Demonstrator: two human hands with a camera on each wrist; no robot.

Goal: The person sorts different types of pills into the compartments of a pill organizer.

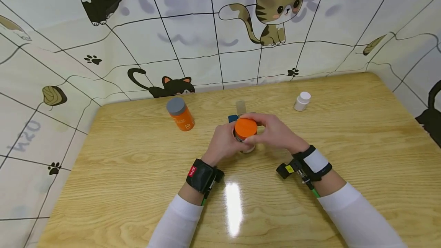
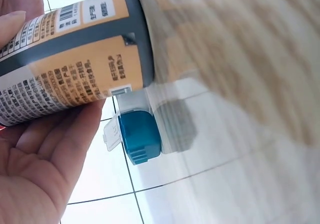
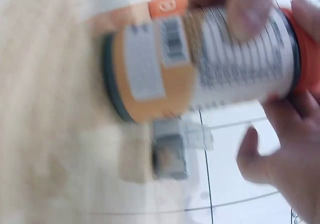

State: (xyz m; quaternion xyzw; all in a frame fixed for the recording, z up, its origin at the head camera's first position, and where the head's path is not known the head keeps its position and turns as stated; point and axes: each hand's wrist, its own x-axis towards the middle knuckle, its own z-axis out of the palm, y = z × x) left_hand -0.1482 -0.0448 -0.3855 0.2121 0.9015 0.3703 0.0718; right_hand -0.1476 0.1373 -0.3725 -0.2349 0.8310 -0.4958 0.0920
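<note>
A bottle with an orange lid stands upright between both hands, close over the table. Its printed label, pale orange and white with dark bands, faces the left wrist camera, where the bottle appears sideways. My left hand grips the bottle's body, fingers wrapped round it. From the right, my right hand pinches the orange lid between thumb and fingers. Just behind the bottle sits a small blue pill box with its clear flap raised; in the head view the hands and bottle hide part of it.
An orange bottle with a grey lid stands on the table to the left. Back right is a small white bottle. The wooden table meets a cat-patterned cloth along its back edge.
</note>
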